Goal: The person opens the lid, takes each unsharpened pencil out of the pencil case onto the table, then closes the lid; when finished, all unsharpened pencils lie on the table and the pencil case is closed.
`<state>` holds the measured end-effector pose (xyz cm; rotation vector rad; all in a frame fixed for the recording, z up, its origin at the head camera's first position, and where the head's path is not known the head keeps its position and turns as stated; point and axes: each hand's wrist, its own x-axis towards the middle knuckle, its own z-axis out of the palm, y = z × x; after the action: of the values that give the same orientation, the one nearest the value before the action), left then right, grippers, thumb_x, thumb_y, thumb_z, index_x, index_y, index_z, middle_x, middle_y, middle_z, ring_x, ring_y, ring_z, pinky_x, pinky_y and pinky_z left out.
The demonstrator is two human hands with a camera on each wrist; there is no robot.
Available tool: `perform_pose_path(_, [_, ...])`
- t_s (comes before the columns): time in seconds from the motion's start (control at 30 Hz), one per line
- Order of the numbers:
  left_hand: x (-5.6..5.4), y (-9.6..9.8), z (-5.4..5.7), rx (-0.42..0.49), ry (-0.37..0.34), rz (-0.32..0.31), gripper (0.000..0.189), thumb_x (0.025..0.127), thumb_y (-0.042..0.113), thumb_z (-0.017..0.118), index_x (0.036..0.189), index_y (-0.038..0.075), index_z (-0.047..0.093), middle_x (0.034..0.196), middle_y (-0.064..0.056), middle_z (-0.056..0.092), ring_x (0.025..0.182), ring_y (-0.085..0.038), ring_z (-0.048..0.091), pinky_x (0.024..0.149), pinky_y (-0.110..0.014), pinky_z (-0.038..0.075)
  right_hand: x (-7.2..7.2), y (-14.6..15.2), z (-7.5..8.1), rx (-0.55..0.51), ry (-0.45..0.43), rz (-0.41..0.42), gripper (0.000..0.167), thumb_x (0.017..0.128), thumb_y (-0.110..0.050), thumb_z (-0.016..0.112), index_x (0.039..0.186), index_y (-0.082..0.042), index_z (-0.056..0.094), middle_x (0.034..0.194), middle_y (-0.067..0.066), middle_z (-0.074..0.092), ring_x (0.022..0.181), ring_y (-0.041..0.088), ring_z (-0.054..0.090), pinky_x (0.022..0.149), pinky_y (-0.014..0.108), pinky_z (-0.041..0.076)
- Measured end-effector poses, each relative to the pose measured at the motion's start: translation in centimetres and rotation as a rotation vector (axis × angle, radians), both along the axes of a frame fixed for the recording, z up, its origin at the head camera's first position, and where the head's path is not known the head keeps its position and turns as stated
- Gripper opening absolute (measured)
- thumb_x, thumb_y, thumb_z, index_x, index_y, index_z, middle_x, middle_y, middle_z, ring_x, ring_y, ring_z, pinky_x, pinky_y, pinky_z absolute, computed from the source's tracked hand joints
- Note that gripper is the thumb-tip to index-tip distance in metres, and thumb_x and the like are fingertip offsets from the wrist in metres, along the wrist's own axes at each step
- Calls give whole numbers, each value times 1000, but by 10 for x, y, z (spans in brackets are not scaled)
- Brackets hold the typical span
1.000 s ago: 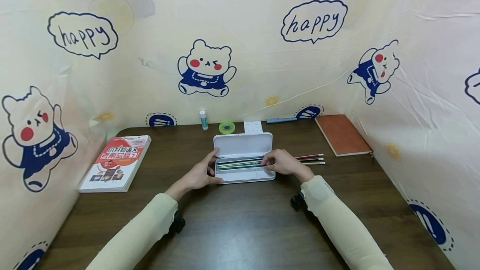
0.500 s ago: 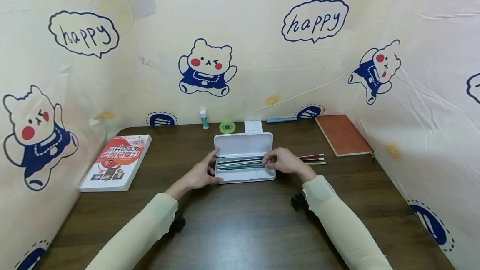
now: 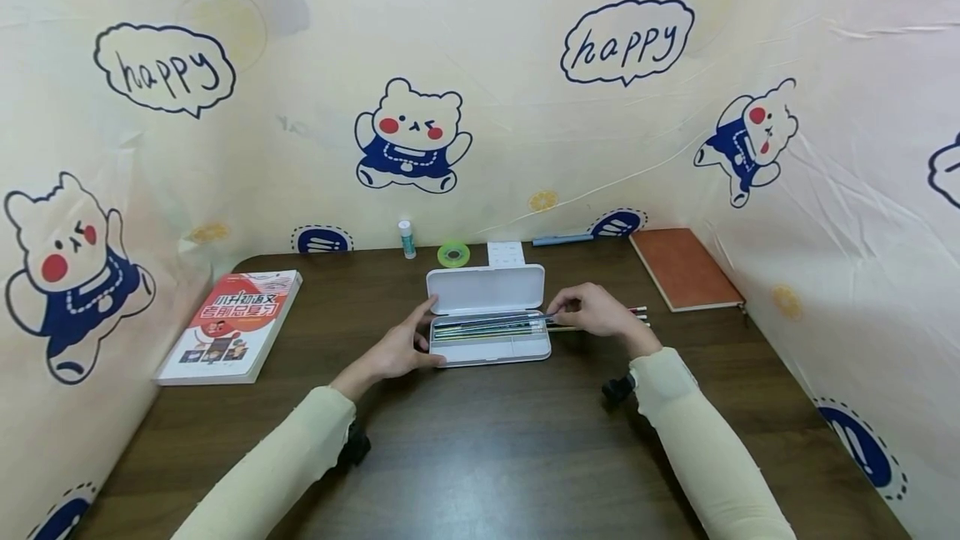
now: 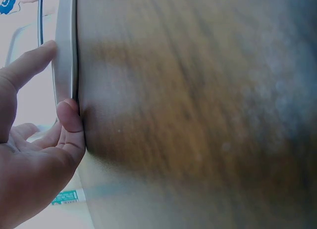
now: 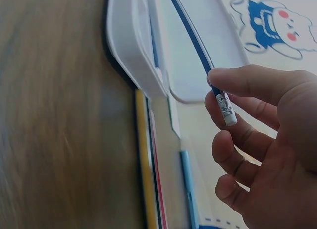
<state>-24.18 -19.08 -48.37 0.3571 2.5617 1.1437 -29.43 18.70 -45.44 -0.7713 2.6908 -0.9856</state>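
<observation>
Blue pencil (image 5: 194, 40) gripped by right hand (image 3: 594, 310), pencil case (image 3: 472, 351) by left hand (image 3: 399, 351)
Tip indistinct; axis roughly aligned with case, eraser (image 5: 230, 119) pointed rightward.

One pencil case (image 3: 480, 351) is sitting on one table (image 3: 465, 457), two hands working at it: the left hand (image 3: 397, 350) and the right hand (image 3: 592, 311). One pencil (image 5: 192, 38) is being pinched in the right; the pencils inside the case (image 3: 491, 326) and the loose pencils to its right (image 5: 144, 159) are overlapping too much for me to count. Behind the case I'm seeing one glue stick (image 3: 407, 240), one tape roll (image 3: 446, 256), one white card (image 3: 506, 253) and one slim blue item (image 3: 562, 240). Two books are flanking it: one red-and-white book (image 3: 232, 327) left, one brown book (image 3: 687, 270) right.
</observation>
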Motion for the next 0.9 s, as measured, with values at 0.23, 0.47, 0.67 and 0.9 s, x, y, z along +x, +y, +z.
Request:
perform_pose_path(0.23, [1,0,1,-5,4,8,108,83,23,82,161,29,8,152,-16,44,95,-19,56,80,-30,47,-2,28,5,-1,-1,-37,9,92,-17,70,99,-17,76,91,-3,73,80,18,55,72,33,45])
perform_pose_path(0.47, [0,-1,0,-11,14,1,108,84,23,82,161,26,7,151,-19,44,96,-20,57,79,-29,47,1,56,6,-2,-4,-97,9,92,-16,70,99,-17,76,91,0,73,79,19,55,71,33,46])
perform_pose_path(0.67, [0,-1,0,-9,7,9,108,83,22,82,161,29,7,152,-16,44,96,-19,56,80,-29,47,3,80,5,5,-26,-137,12,93,-17,70,102,-11,76,94,2,73,82,19,56,73,32,47])
perform_pose_path(0.9, [0,-2,-2,-7,12,-4,107,84,23,81,161,27,7,151,-19,43,96,-19,57,79,-30,47,5,106,-5,25,-46,-174,12,94,-18,69,102,-12,76,95,3,73,86,19,57,78,33,47])
